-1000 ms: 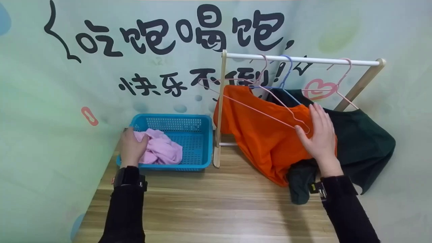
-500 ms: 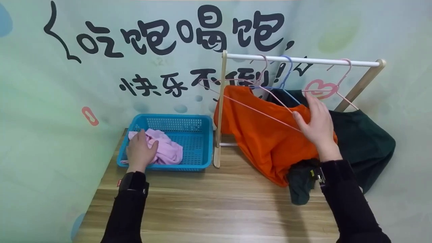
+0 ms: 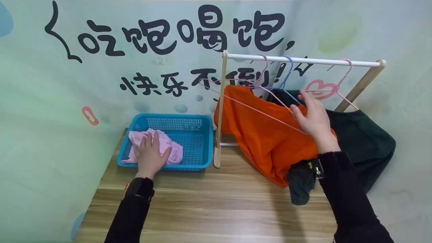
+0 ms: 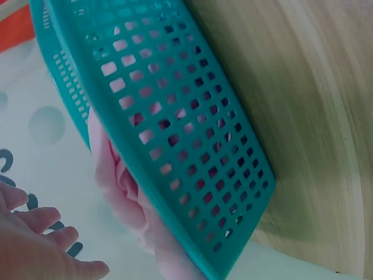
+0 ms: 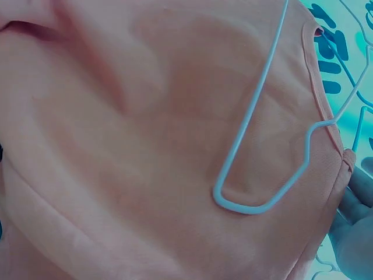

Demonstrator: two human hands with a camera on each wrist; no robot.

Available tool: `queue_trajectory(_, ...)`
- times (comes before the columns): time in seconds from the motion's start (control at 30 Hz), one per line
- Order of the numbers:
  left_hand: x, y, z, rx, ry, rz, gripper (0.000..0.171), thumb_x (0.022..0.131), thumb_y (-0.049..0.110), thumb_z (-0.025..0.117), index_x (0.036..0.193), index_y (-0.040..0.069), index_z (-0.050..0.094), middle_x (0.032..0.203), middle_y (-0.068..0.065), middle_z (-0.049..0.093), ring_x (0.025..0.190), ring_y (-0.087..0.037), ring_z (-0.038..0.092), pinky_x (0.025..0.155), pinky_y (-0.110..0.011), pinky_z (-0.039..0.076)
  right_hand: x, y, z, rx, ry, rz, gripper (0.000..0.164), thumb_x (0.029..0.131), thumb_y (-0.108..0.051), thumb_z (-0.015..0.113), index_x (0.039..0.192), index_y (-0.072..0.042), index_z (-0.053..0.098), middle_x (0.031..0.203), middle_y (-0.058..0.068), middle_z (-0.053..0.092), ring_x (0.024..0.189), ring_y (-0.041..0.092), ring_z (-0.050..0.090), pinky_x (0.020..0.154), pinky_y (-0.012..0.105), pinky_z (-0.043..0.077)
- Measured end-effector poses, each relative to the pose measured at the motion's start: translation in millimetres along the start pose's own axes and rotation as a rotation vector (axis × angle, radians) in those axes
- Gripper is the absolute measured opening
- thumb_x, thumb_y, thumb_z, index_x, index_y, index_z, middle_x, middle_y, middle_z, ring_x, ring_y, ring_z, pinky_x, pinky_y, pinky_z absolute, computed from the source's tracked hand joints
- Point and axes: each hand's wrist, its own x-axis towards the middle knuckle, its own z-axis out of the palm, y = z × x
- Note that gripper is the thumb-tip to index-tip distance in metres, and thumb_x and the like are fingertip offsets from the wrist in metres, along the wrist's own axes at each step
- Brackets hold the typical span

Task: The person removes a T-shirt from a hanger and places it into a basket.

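Note:
My left hand is spread over a crumpled pink garment inside the blue basket. In the left wrist view, the hand's fingers stretch out above the basket's rim, with a gap between them and the pink cloth. At the rack, my right hand is by the shoulder of an orange top, thumb apart from the fingers. An empty-looking pink hanger crosses in front of that top; its rounded end shows in the right wrist view. Behind the top is a blue hanger.
A clothes rack with a white rail and wooden posts stands right of the basket. A dark green garment hangs on another pink hanger at its right. Wood-patterned tabletop lies in front; a printed backdrop rises behind.
My left hand has moved right from the basket's left edge to over the pink garment. My right hand has shifted slightly up and left along the orange top's shoulder.

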Motion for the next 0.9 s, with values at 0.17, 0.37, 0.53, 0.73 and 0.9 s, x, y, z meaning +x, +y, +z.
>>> queue_trajectory(0.17, -3.8, 5.4, 6.4, 0.033, -0.018, 0.030, 0.087, 0.095, 0.054, 0.055, 0.157, 0.004, 0.020, 0.160, -0.025, 0.019, 0.146, -0.047, 0.013, 0.108, -0.073, -0.004, 5, -4, -1, 0.018, -0.059, 0.024, 0.063, 0.102, -0.042, 0.050, 0.154, -0.009, 0.033, 0.145, 0.020, 0.047, 0.132, 0.040, 0.040, 0.111, 0.056, 0.029)
queue_trajectory(0.37, -7.9, 13.0, 15.8, 0.021, -0.041, 0.062, 0.086, 0.095, 0.056, 0.054, 0.157, 0.006, 0.022, 0.161, -0.023, 0.017, 0.146, -0.046, 0.011, 0.107, -0.074, 0.001, 12, -10, -1, 0.059, -0.090, 0.047, 0.061, 0.102, -0.040, 0.051, 0.151, -0.006, 0.038, 0.143, 0.022, 0.048, 0.129, 0.039, 0.045, 0.110, 0.055, 0.032)
queue_trajectory(0.53, -12.1, 22.8, 19.5, -0.005, -0.072, 0.082, 0.088, 0.095, 0.059, 0.052, 0.158, 0.008, 0.019, 0.162, -0.022, 0.014, 0.147, -0.045, 0.009, 0.107, -0.074, 0.001, 18, -14, 1, 0.088, -0.099, 0.059, 0.059, 0.103, -0.040, 0.049, 0.149, -0.004, 0.040, 0.142, 0.023, 0.049, 0.126, 0.038, 0.048, 0.109, 0.054, 0.033)
queue_trajectory(0.73, -18.1, 39.1, 22.2, 0.007, -0.067, 0.144, 0.087, 0.095, 0.061, 0.051, 0.158, 0.009, 0.021, 0.161, -0.022, 0.015, 0.148, -0.043, 0.007, 0.108, -0.074, 0.001, 22, -18, 2, 0.146, -0.045, 0.094, 0.044, 0.106, -0.030, 0.046, 0.139, -0.002, 0.053, 0.123, 0.019, 0.059, 0.109, 0.034, 0.054, 0.102, 0.049, 0.041)
queue_trajectory(0.9, -25.3, 53.3, 27.3, -0.006, -0.059, 0.211, 0.086, 0.095, 0.060, 0.051, 0.158, 0.011, 0.022, 0.162, -0.021, 0.015, 0.149, -0.041, 0.007, 0.110, -0.070, 0.001, 21, -26, -5, 0.091, 0.123, 0.123, 0.036, 0.106, -0.024, 0.046, 0.126, -0.001, 0.064, 0.109, 0.018, 0.060, 0.101, 0.033, 0.052, 0.093, 0.045, 0.043)
